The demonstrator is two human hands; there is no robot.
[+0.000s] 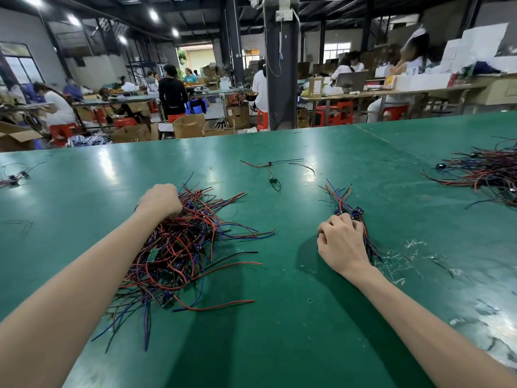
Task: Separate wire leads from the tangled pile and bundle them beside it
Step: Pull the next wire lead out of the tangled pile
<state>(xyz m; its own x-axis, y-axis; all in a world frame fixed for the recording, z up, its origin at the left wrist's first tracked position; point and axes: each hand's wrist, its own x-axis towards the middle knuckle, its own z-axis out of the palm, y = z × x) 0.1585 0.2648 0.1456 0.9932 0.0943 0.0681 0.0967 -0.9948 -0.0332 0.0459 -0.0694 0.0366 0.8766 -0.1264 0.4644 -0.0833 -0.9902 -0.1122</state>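
**Two forearms reach over the green tabletop**

Both bare forearms come in from the near edge, one from 7 o'clock and one from 5 o'clock, and the two hands are well apart.

At the far left, at 9 o'clock, a few small leads lie alone on the tabletop. The left hand is at 11 o'clock from the middle of the tabletop. Its fingers are curled down into the far edge of the tangled pile; the back of the hand hides them, so I cannot tell if they really grip any wire. This pile of red, blue and black wires, with some small green boards in it, spreads under the left forearm towards 7 o'clock.

At 12 o'clock a single lead lies by itself. At 3 o'clock from the pile, and apart from it, the right hand has its fingers closed round the bundle. The bundle's small blue parts show just beyond the knuckles and its wire ends fan out towards 12 o'clock. Pale scraps lie just right of this hand. At 2 o'clock, near the right edge, a second heap of wires rests.
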